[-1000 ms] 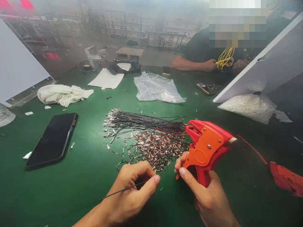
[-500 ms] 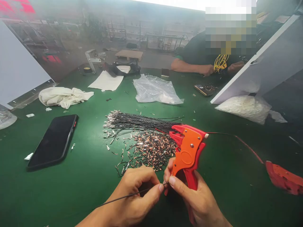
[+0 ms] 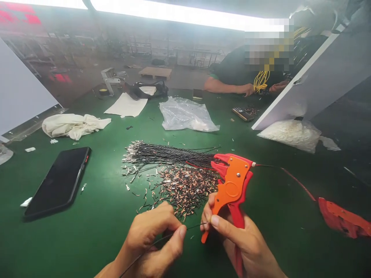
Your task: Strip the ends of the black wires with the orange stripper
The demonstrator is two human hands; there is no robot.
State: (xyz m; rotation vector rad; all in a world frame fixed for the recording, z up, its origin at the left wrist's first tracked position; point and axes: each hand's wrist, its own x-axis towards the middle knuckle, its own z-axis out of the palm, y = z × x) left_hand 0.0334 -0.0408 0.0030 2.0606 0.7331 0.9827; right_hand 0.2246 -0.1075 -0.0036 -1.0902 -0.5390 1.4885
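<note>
Around 7 o'clock from view centre, left hand (image 3: pixel 149 229) pinches one wire (image 3: pixel 193 226), thumb to forefinger, narrow. At 5, right hand (image 3: pixel 246 243) wraps the stripper (image 3: pixel 233 185); its thumb and finger also look closed on the wire's far end. Wire bridges the gap between hands, tail off toward 7. Stripper nose sits over the right end of the bundle (image 3: pixel 174 153); can't tell if touching.

To do it well, I'd pinch near the end, pull the span straight, hold it clear of the handles, ease the squeeze so the wire doesn't kink.

Counts: own hands 2, stripper 1, held wire 1, bundle 1 (wires uncountable), clippings (image 3: pixel 188 193) one heap at 6, uncountable. Large phone (image 3: pixel 59 183) 1, 8–9. Cloth (image 3: pixel 75 124) 1, 9. Clear bag (image 3: pixel 187 114) 1, 12. Filled bag (image 3: pixel 292 135) 1, 3. Co-worker (image 3: pixel 228 67) 1, 2 o'clock.
</note>
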